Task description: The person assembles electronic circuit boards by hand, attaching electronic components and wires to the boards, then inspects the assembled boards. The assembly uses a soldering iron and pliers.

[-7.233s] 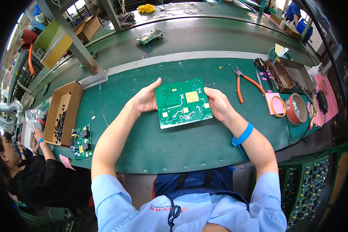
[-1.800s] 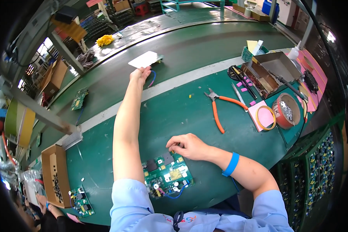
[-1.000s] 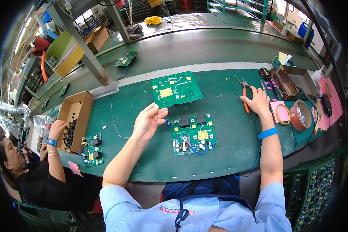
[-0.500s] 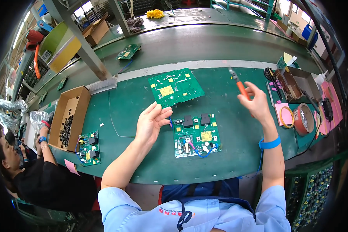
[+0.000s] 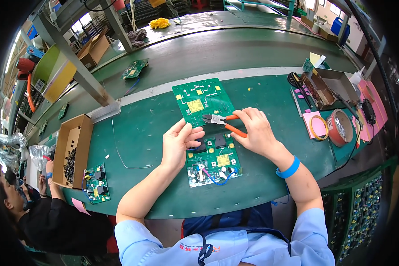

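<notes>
My left hand (image 5: 178,144) grips the near edge of a green circuit board (image 5: 210,98), which is held up with its yellow-patched underside showing. In my right hand (image 5: 255,131) is a pair of cutting pliers with orange handles (image 5: 236,130). The handles are spread, and the plier jaws lie over the board's lower edge; whether they touch it I cannot tell. Beneath and nearer to me, a second circuit board (image 5: 223,160) lies component side up on the green mat, with black relays, white parts and a blue wire. The raised board and my left fingers partly hide its far edge.
At left stand a cardboard box (image 5: 88,128) of small black parts and another circuit board (image 5: 96,181). A co-worker (image 5: 53,217) sits beyond. At right are a metal tray (image 5: 341,84), a red bowl (image 5: 339,126) and a yellow tape ring (image 5: 318,127). A board (image 5: 134,69) rests on the conveyor.
My right hand has brought the pliers left and down from the mat's far side to the raised board's lower edge. My left hand still holds that board.
</notes>
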